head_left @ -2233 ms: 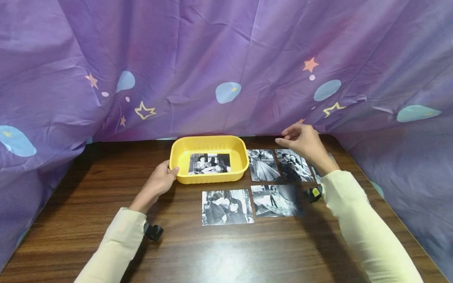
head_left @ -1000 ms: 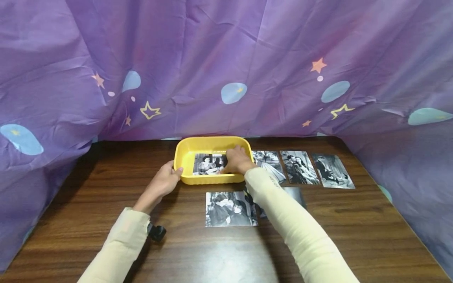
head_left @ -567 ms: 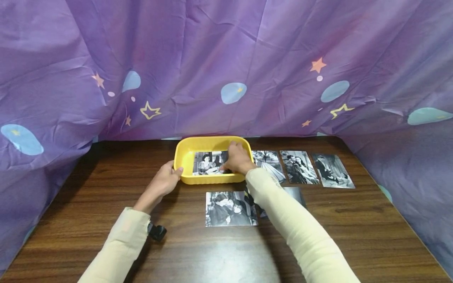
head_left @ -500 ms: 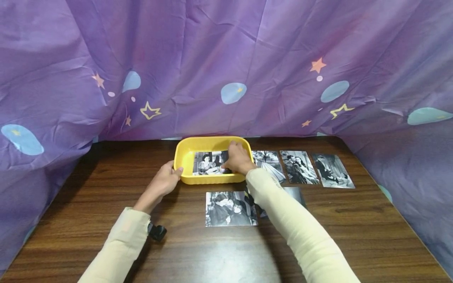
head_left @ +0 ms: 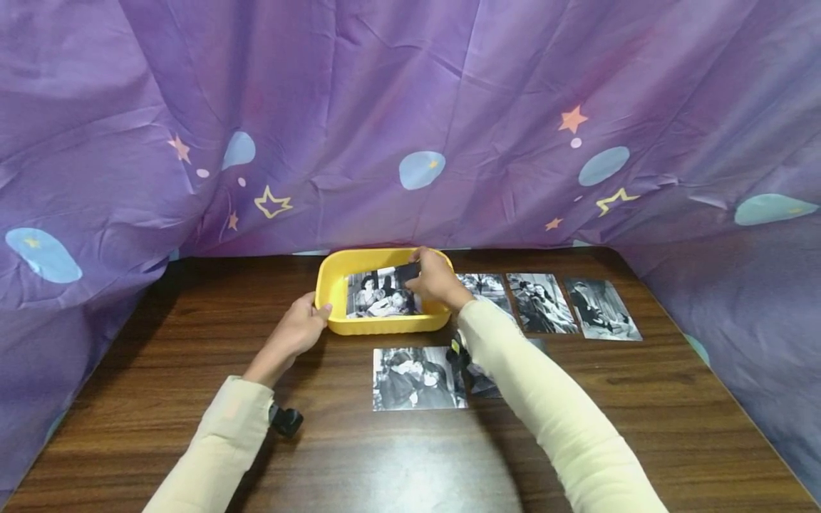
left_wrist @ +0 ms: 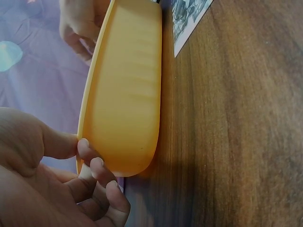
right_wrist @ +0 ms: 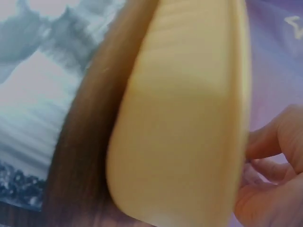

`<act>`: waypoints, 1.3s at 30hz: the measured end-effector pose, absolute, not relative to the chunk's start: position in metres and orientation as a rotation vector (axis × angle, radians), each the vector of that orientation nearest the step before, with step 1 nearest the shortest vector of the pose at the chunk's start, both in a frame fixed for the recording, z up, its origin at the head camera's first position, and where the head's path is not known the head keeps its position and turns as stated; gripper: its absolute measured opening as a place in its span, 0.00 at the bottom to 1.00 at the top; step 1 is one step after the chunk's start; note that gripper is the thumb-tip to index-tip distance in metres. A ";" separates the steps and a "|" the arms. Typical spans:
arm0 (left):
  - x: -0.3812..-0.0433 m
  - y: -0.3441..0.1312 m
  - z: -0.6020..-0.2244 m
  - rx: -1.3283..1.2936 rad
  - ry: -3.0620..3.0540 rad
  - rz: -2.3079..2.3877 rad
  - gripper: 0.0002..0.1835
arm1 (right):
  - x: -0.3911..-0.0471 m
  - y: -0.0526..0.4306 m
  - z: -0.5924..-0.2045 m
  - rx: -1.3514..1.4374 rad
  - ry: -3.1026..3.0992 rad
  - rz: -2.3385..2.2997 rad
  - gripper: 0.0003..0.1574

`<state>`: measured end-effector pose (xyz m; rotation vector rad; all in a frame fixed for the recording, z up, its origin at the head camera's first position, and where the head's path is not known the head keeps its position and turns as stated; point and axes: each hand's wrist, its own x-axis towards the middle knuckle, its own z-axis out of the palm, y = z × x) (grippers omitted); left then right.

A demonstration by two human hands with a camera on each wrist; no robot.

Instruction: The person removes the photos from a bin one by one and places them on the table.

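A yellow plastic tray (head_left: 385,326) stands near the back of the table. My left hand (head_left: 298,326) grips its left rim; in the left wrist view the thumb and fingers pinch the edge (left_wrist: 85,123). Over the tray's right part, my right hand (head_left: 437,276) pinches the right end of a black-and-white photo (head_left: 381,293), tilted with that end raised. In the right wrist view the tray wall hides the photo and part of the right hand (right_wrist: 274,165). Whether more photos lie beneath is hidden.
Photos lie on the table right of the tray: one partly covered (head_left: 484,285), one in the middle (head_left: 541,303), one at far right (head_left: 603,308). In front lie a photo of two people (head_left: 420,379) and another (head_left: 482,381) under my right forearm. A purple curtain (head_left: 359,107) hangs behind.
My right hand came from above the right-hand photos into the tray, took the photo's right end and has just raised it. The left hand stays on the rim.
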<state>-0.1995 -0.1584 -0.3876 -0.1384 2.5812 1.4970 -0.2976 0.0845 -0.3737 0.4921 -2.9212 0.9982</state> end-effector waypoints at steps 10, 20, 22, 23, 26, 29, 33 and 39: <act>-0.199 -0.159 -0.387 -0.137 2.573 1.495 0.28 | -0.291 0.106 -0.338 0.414 -2.831 1.339 0.28; -0.199 -0.159 -0.384 -0.145 2.549 1.476 0.31 | -0.277 0.170 -0.306 0.381 -2.806 1.381 0.29; -0.198 -0.159 -0.384 -0.136 2.552 1.481 0.30 | -0.274 0.185 -0.303 0.364 -2.797 1.415 0.29; -0.198 -0.160 -0.384 -0.136 2.555 1.482 0.30 | -0.272 0.193 -0.303 0.357 -2.788 1.439 0.30; -0.198 -0.160 -0.384 -0.133 2.566 1.474 0.29 | -0.266 0.217 -0.301 0.326 -2.768 1.533 0.30; -0.197 -0.162 -0.384 -0.131 2.573 1.465 0.29 | -0.261 0.241 -0.300 0.300 -2.774 1.560 0.31; -0.197 -0.163 -0.384 -0.101 2.577 1.473 0.28 | -0.254 0.276 -0.303 0.273 -2.826 1.473 0.31; -0.196 -0.165 -0.385 -0.087 2.582 1.480 0.26 | -0.243 0.321 -0.317 0.273 -2.854 1.461 0.29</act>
